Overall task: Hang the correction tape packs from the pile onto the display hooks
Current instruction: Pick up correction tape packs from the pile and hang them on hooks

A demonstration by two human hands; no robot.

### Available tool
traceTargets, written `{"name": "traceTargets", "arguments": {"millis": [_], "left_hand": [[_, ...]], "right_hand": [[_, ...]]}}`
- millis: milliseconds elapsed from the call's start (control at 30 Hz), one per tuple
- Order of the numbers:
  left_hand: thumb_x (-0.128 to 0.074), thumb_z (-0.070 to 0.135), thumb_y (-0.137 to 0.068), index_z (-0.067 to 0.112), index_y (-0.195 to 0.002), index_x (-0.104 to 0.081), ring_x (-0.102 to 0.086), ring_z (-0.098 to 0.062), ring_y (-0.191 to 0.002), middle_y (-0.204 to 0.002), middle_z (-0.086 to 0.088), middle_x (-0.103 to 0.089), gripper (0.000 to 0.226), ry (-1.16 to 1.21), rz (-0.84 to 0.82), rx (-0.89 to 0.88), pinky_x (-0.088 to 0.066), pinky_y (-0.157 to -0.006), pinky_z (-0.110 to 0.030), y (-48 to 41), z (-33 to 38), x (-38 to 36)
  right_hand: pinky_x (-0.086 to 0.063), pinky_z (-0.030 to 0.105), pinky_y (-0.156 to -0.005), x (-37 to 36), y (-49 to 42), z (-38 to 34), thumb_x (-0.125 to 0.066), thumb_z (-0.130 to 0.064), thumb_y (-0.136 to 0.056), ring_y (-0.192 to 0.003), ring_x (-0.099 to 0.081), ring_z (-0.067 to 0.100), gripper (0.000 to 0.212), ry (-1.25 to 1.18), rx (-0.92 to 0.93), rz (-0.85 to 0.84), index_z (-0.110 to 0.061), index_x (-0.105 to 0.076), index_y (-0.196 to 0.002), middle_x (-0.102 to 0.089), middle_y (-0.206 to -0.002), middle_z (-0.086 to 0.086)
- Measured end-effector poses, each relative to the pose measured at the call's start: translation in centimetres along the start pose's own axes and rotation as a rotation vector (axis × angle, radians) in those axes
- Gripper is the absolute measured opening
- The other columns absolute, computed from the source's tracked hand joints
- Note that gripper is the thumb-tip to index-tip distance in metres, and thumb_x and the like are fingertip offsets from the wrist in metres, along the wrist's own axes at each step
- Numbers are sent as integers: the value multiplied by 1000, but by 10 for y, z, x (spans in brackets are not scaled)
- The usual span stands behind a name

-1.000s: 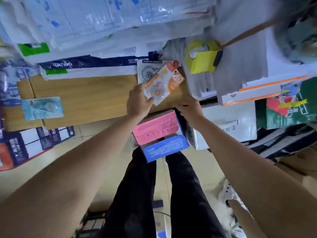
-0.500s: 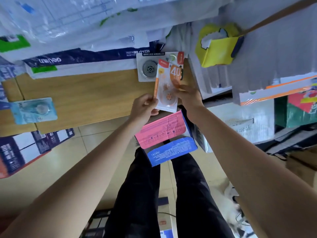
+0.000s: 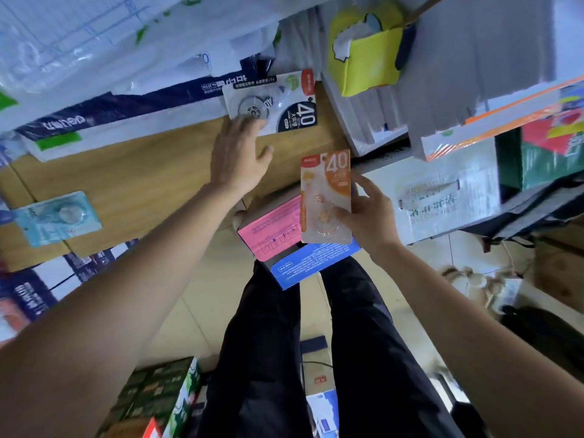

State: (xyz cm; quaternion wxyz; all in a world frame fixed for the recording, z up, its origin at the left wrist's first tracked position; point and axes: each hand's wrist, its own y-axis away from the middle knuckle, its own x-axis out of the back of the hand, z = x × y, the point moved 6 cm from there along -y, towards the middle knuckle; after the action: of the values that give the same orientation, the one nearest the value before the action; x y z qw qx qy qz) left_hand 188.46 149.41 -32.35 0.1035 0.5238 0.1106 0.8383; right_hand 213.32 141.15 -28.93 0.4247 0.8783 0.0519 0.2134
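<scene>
My right hand [image 3: 368,216] grips an orange-and-white correction tape pack [image 3: 325,191] marked 40, holding it upright over a pink and blue box [image 3: 278,238]. A black-and-white correction tape pack [image 3: 284,102] lies on the wooden surface [image 3: 126,184] further up. My left hand [image 3: 240,153] is stretched out with straight fingers, its fingertips touching the lower edge of that black-and-white pack. A light blue pack [image 3: 57,221] lies alone on the wood at the left. No display hooks are in view.
A yellow tissue box [image 3: 369,55] stands at the top right beside grey stacked paper. White boxed stock [image 3: 442,194] and green cartons sit at the right. Plastic-wrapped packets and a dark blue box edge [image 3: 110,112] line the back. My black-trousered legs stand on the tiled floor below.
The orange pack passed from both hands into my right hand alone and moved down and right. My left hand let go and reached up to the black-and-white pack.
</scene>
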Motion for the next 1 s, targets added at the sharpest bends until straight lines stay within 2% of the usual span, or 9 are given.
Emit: {"name": "traceTargets", "arguments": {"millis": [133,233,433,567,633,733,800,867,1000], "left_hand": [[-66,38,-89,19,-150,-37,-34,-34,-143,-158,-11,-34,70,-222,-42,-91,-38,-113,-46,-45,14,-16],[-71,36,-87,19,-155,-25,-28,-36,-147,-163,-12,-26,84,-286,-133,-58,-33,-116,-50,-53,11,-30],[-77,28,-83,15,-147,-36,-49,-33,-127,-142,-15,-50,77,-318,-149,-27,-43,-102,-47,-4,-4,-40],[-78,49,-78,11,-151,-32,-40,-35,-137,-155,-17,-38,94,-246,-127,191,-42,-103,-50,18,-33,-45],[-78,54,-77,10,-142,-43,-39,-33,-138,-157,-14,-34,86,-226,-117,239,-42,-101,-48,20,-37,-44],[-86,50,-66,11,-118,-54,-48,-32,-130,-147,-12,-47,72,-201,-86,249,-43,-97,-45,21,-34,-38],[-90,48,-61,12,-112,-53,-57,-31,-114,-126,-11,-61,73,-166,-84,269,-42,-89,-40,26,-31,-34],[-91,44,-62,14,-110,-51,-62,-29,-99,-108,-7,-65,69,-113,-64,297,-38,-79,-34,34,-28,-27],[-79,36,-81,17,-124,-46,-64,-36,-85,-100,-8,-68,57,-15,-92,386,-37,-66,-35,61,-22,-10]], "right_hand": [[-56,19,-66,3,5,-4,-75,-12,-81,-80,-71,7,66,193,117,53,-31,-50,-139,-71,-84,-12],[-56,24,-73,1,7,2,-74,-12,-81,-85,-70,11,69,219,137,64,-28,-46,-142,-74,-97,-5],[-52,14,-69,3,9,11,-75,-13,-82,-86,-70,11,69,230,169,54,-28,-45,-142,-72,-100,-5],[-47,4,-62,7,11,12,-77,-11,-79,-75,-66,-1,65,166,164,54,-27,-52,-137,-67,-88,-12],[-46,3,-60,9,13,14,-78,-13,-78,-73,-63,-7,57,166,157,57,-22,-58,-130,-68,-87,-12],[-46,2,-61,10,13,16,-81,-15,-75,-73,-62,-9,44,201,154,60,-17,-66,-117,-68,-88,-10],[-44,0,-60,11,13,16,-81,-16,-75,-71,-60,-10,40,224,151,52,-16,-67,-112,-66,-85,-12],[-45,3,-60,11,14,15,-81,-17,-75,-70,-62,-6,37,234,134,35,-17,-67,-110,-66,-84,-13],[-49,12,-62,16,19,13,-82,-17,-76,-74,-67,8,35,238,103,-9,-19,-68,-108,-67,-83,-11]]}}
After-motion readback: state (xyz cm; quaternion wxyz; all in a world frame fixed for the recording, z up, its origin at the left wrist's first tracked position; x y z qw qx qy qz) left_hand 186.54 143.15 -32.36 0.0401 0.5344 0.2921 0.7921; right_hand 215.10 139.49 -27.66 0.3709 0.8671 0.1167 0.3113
